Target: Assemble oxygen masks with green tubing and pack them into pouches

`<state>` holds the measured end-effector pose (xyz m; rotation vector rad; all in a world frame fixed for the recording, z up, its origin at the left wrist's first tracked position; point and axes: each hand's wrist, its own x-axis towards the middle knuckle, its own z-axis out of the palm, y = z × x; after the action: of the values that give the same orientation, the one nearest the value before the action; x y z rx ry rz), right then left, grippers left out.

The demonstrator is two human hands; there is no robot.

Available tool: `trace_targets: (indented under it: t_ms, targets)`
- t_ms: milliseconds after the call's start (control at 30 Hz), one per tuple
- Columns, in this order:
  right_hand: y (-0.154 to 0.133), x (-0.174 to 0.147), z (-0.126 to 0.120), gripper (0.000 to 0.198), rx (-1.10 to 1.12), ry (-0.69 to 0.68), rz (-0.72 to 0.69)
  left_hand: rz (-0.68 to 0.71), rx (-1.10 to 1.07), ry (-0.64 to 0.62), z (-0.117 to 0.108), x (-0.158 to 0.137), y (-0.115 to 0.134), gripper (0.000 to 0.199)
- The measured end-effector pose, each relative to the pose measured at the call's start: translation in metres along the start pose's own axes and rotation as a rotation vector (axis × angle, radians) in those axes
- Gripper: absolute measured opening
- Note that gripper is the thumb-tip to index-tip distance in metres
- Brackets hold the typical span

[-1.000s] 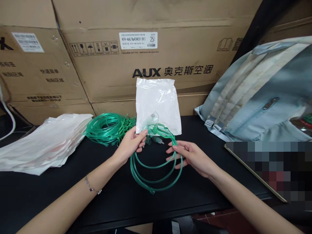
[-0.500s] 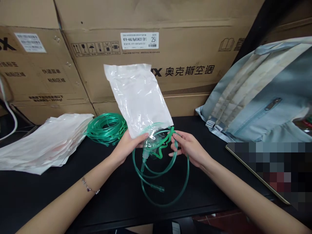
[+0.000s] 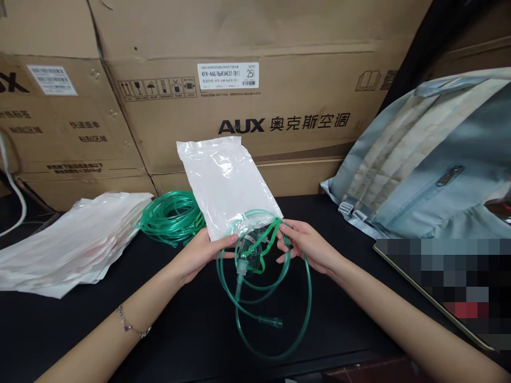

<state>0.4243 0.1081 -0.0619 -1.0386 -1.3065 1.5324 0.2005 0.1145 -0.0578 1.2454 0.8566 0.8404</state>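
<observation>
A white pouch with a glossy clear face (image 3: 229,186) tilts upward, its lower end toward me. My left hand (image 3: 199,256) is closed on the pouch's lower left corner, thumb on top. At the lower right corner, my right hand (image 3: 307,242) pinches the pouch edge together with the green elastic strap (image 3: 268,242) of an oxygen mask. The clear mask (image 3: 252,252) hangs at the pouch's lower end, between both hands. Green tubing (image 3: 308,303) loops below it, and its connector end (image 3: 273,322) dangles free. Some tubing passes by my right fingers.
Left on the black table (image 3: 179,330) lie a stack of white pouches (image 3: 75,239) and a coil of green tubing (image 3: 170,213). Cardboard boxes (image 3: 299,85) stand behind. A light blue backpack (image 3: 423,165) and a pixelated tablet-like slab (image 3: 431,290) are on the right.
The pouch has come down a little and its top has tipped lower. The mask and dangling connector have shifted slightly right and down. Both hands keep their hold.
</observation>
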Motion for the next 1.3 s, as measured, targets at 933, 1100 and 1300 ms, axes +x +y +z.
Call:
trace_targets:
  t_ms: [933, 1100, 1300]
  targets:
    - [0.01, -0.018, -0.006, 0.044, -1.494, -0.327, -0.701, 0.099, 0.085, 0.397, -0.024, -0.033, 0.005, 0.038]
    - [0.009, 0.002, 0.004, 0.064, -1.529, -0.51, -0.783, 0.084, 0.288, 0.661, -0.031, -0.034, -0.004, 0.077]
    - [0.01, 0.015, 0.013, 0.043, -1.653, -0.458, -0.906, 0.233, 0.866, 0.737, -0.048, -0.04, -0.02, 0.082]
